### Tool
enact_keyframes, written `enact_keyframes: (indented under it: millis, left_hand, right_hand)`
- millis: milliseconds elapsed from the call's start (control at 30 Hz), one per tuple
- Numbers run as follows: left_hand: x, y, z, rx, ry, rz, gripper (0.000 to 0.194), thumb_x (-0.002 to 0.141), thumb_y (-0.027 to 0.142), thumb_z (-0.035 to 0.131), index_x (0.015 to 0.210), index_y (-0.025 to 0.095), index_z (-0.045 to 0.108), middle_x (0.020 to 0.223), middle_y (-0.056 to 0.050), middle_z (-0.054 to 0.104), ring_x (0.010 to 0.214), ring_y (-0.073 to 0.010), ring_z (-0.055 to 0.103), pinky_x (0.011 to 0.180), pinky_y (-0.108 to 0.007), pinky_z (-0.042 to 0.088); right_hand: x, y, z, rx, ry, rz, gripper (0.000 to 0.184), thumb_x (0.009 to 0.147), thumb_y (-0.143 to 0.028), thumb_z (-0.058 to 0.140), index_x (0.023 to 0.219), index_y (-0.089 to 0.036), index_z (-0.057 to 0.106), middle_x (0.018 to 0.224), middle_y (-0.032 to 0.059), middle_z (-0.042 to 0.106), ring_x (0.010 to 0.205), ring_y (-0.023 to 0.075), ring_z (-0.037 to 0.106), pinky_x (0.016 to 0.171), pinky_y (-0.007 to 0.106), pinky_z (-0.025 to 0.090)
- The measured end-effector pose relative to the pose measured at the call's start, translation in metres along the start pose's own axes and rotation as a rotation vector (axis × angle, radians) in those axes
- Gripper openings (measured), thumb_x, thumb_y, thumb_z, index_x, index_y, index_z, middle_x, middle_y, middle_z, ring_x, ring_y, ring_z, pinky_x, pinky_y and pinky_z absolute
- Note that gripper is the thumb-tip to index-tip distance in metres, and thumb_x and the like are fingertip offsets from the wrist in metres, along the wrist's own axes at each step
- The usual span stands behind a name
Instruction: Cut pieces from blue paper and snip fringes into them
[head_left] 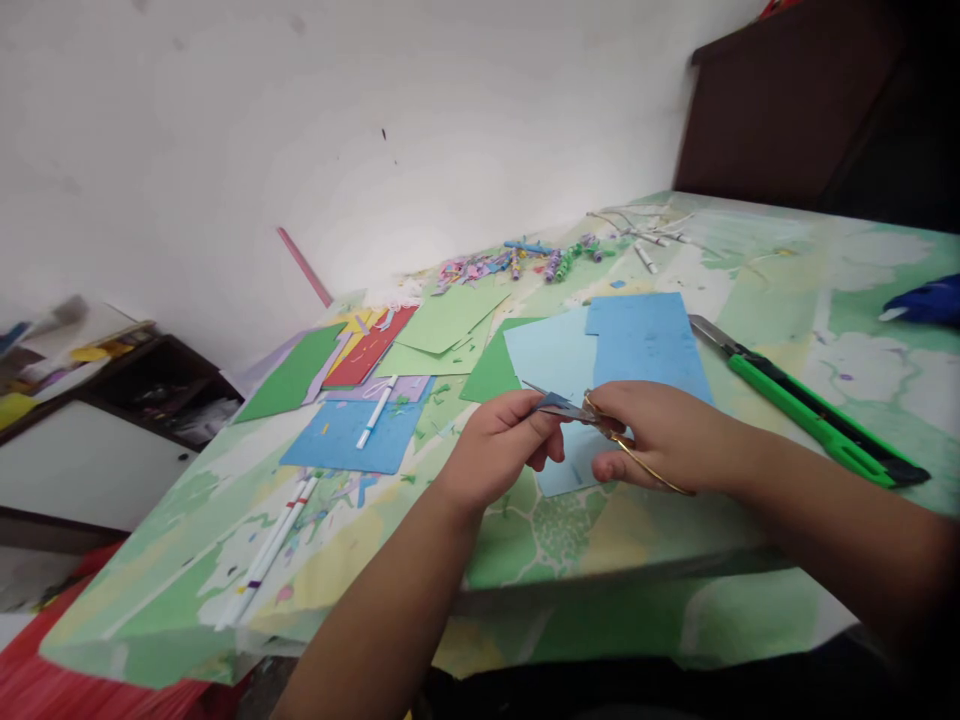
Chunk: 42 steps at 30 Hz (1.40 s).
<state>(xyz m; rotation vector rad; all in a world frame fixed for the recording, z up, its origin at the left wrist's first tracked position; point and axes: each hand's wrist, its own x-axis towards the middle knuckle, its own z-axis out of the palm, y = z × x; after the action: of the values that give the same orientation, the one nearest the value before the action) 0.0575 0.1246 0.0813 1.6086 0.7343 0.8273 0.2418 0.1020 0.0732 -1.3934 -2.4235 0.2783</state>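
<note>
One blue piece (553, 400) sat pinched in my left hand (501, 442); my right hand (660, 428) gripped scissors (582, 412), blades pointed left, long axis sloped down rightward.

Utility knife (816, 413) on table (795, 262), right of sheets (646, 345).

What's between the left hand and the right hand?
In the head view, the scissors span the gap: the right hand holds them, blades at a small blue piece pinched in the left hand.
</note>
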Motion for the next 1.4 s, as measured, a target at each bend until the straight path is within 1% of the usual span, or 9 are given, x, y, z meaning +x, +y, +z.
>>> enact_keyframes:
  millis: [300, 433, 600, 733, 867, 1000, 1100, 1267, 1400]
  left_hand:
    - [0.0014, -0.0026, 0.0010, -0.077, 0.012, -0.045, 0.018, 0.075, 0.029, 0.051, 0.065, 0.015, 0.055, 0.048, 0.004, 0.052, 0.041, -0.0037, 0.043, 0.041, -0.016, 0.033]
    - [-0.0001, 0.0000, 0.0017, -0.027, 0.017, -0.030, 0.020, 0.076, 0.028, 0.050, 0.063, 0.014, 0.054, 0.049, 0.004, 0.051, 0.042, -0.0037, 0.044, 0.043, -0.016, 0.035]
    - [-0.0022, 0.0034, 0.0034, 0.061, 0.033, 0.001, 0.020, 0.076, 0.026, 0.049, 0.061, 0.014, 0.052, 0.049, 0.003, 0.051, 0.043, -0.0043, 0.045, 0.045, -0.017, 0.037]
    - [-0.0029, 0.0040, 0.0045, 0.085, 0.037, 0.024, 0.018, 0.075, 0.023, 0.048, 0.059, 0.015, 0.052, 0.048, 0.004, 0.051, 0.043, -0.0044, 0.045, 0.045, -0.017, 0.038]
    - [-0.0033, 0.0028, 0.0037, 0.127, 0.026, 0.059, 0.016, 0.074, 0.018, 0.047, 0.059, 0.015, 0.052, 0.050, 0.004, 0.052, 0.044, -0.0043, 0.045, 0.046, -0.017, 0.039]
    - [-0.0031, 0.0014, 0.0028, 0.154, 0.029, 0.073, 0.017, 0.073, 0.014, 0.046, 0.057, 0.015, 0.052, 0.050, 0.004, 0.053, 0.045, -0.0042, 0.046, 0.046, -0.017, 0.039]
    - [-0.0027, 0.0008, 0.0022, 0.168, 0.019, 0.090, 0.018, 0.073, 0.013, 0.045, 0.056, 0.015, 0.052, 0.051, 0.004, 0.053, 0.045, -0.0040, 0.045, 0.046, -0.017, 0.038]
    - [-0.0026, -0.0006, 0.0010, 0.161, -0.015, 0.103, 0.017, 0.074, 0.016, 0.046, 0.059, 0.015, 0.053, 0.051, 0.003, 0.053, 0.045, -0.0045, 0.046, 0.046, -0.017, 0.039]
    - [-0.0025, -0.0007, 0.0013, 0.173, -0.008, 0.100, 0.016, 0.073, 0.016, 0.046, 0.058, 0.015, 0.053, 0.052, 0.003, 0.054, 0.046, -0.0049, 0.047, 0.046, -0.018, 0.039]
  right_hand:
    - [0.0009, -0.0008, -0.0002, 0.010, -0.013, 0.013, 0.041, 0.070, -0.060, 0.042, 0.066, -0.020, 0.040, 0.063, 0.0013, 0.046, 0.054, 0.0141, 0.039, 0.049, 0.025, 0.025]
    - [-0.0003, -0.0013, -0.0021, 0.040, -0.048, 0.023, 0.039, 0.070, -0.058, 0.043, 0.067, -0.019, 0.041, 0.063, 0.0012, 0.047, 0.055, 0.0141, 0.040, 0.050, 0.025, 0.026]
    - [-0.0010, 0.0002, -0.0017, 0.085, -0.078, 0.008, 0.039, 0.071, -0.057, 0.043, 0.071, -0.019, 0.045, 0.065, 0.0015, 0.048, 0.057, 0.0147, 0.043, 0.051, 0.026, 0.028]
    - [-0.0008, 0.0016, 0.0003, 0.072, -0.065, -0.011, 0.041, 0.071, -0.060, 0.042, 0.068, -0.019, 0.043, 0.063, 0.0009, 0.047, 0.055, 0.0146, 0.042, 0.051, 0.026, 0.028]
    - [-0.0008, 0.0018, 0.0015, 0.010, -0.011, -0.024, 0.043, 0.070, -0.062, 0.041, 0.067, -0.019, 0.041, 0.062, 0.0017, 0.046, 0.056, 0.0153, 0.041, 0.050, 0.025, 0.026]
    - [-0.0008, 0.0015, 0.0026, -0.040, 0.030, -0.026, 0.043, 0.070, -0.061, 0.042, 0.069, -0.019, 0.042, 0.064, 0.0030, 0.047, 0.057, 0.0157, 0.041, 0.051, 0.025, 0.026]
    - [-0.0010, 0.0017, 0.0032, -0.047, 0.043, -0.033, 0.043, 0.070, -0.062, 0.042, 0.069, -0.018, 0.043, 0.064, 0.0033, 0.047, 0.057, 0.0155, 0.041, 0.050, 0.025, 0.025]
    - [-0.0016, 0.0029, 0.0036, -0.018, 0.023, -0.067, 0.046, 0.069, -0.065, 0.040, 0.069, -0.018, 0.044, 0.063, 0.0027, 0.047, 0.057, 0.0152, 0.040, 0.050, 0.025, 0.024]
    - [-0.0018, 0.0039, 0.0037, -0.045, 0.040, -0.075, 0.046, 0.069, -0.064, 0.041, 0.070, -0.018, 0.044, 0.065, 0.0041, 0.048, 0.058, 0.0160, 0.041, 0.050, 0.025, 0.024]
